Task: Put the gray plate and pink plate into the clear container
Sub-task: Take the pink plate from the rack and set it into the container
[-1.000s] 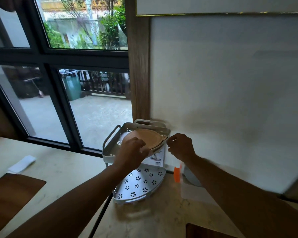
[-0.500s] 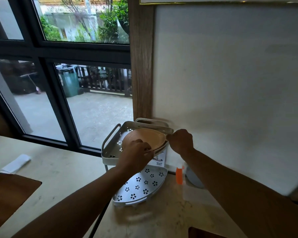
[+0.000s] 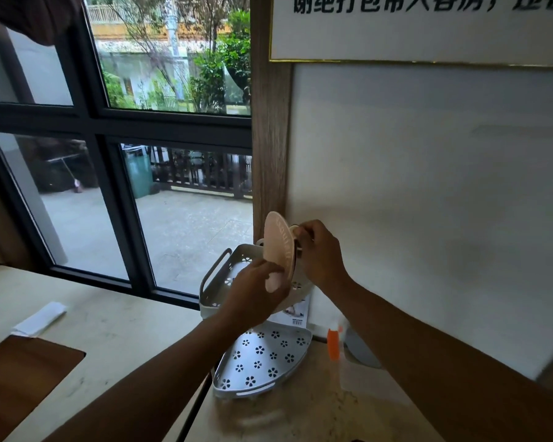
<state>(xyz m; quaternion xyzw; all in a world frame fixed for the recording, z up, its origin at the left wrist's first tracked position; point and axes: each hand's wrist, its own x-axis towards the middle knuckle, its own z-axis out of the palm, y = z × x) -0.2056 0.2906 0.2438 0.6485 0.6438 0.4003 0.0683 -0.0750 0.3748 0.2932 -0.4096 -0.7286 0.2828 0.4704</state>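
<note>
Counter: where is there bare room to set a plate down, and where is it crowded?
Free: the counter between the folded cloth, brown mat and rack; also the rack's lower tier. Crowded: the corner, where both hands, left hand and right hand, hold the pink plate upright over the top tier, and beside the orange-topped bottle.

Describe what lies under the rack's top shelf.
Under the top shelf sits a lower shelf with flower-shaped holes, bare where visible. Its back part is hidden by the left hand and a label.
</note>
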